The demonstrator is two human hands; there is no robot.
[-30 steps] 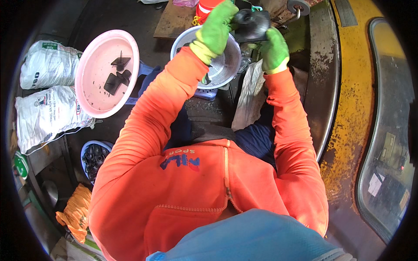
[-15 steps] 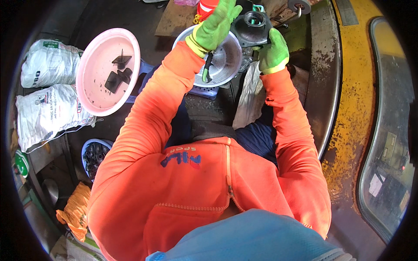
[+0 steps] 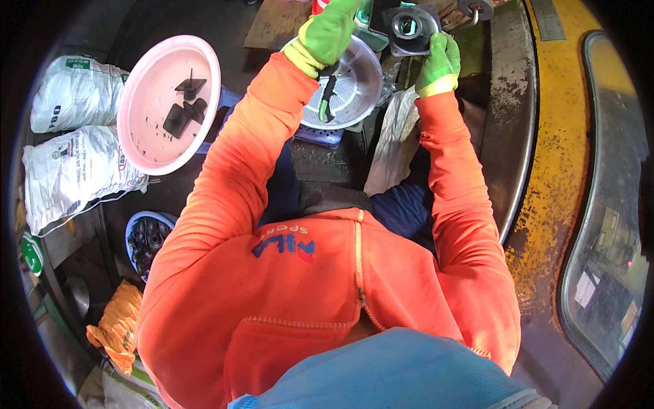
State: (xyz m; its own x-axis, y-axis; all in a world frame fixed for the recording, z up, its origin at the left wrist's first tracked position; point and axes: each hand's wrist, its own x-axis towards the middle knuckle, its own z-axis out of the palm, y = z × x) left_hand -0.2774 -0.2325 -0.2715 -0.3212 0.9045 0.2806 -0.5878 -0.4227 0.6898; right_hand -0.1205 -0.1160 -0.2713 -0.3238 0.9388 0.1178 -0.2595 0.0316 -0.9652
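My right hand (image 3: pixel 440 60), in a green glove, grips the near right corner of a black square plate with a round raised collar (image 3: pixel 413 31). The plate sits tilted at the top, its collar hole showing. My left hand (image 3: pixel 323 35), also gloved, is raised over the left rim of a pale perforated basket (image 3: pixel 364 88). Its fingertips run up to the picture's top edge, so whether they hold anything is hidden. A slim tool with a green-and-black handle (image 3: pixel 325 102) lies in the basket.
A pink basin (image 3: pixel 146 146) holding several black moulded parts (image 3: pixel 178 119) stands at the left. White sacks (image 3: pixel 78 163) lie beyond it. A blue bowl of dark parts (image 3: pixel 148 238) and an orange bag (image 3: pixel 119 324) are lower left. Rusty yellow metalwork (image 3: pixel 555 170) borders the right.
The black plate has shifted right and up, with my right hand now on its corner. My left hand has dropped slightly and moved left, its fingers less spread.
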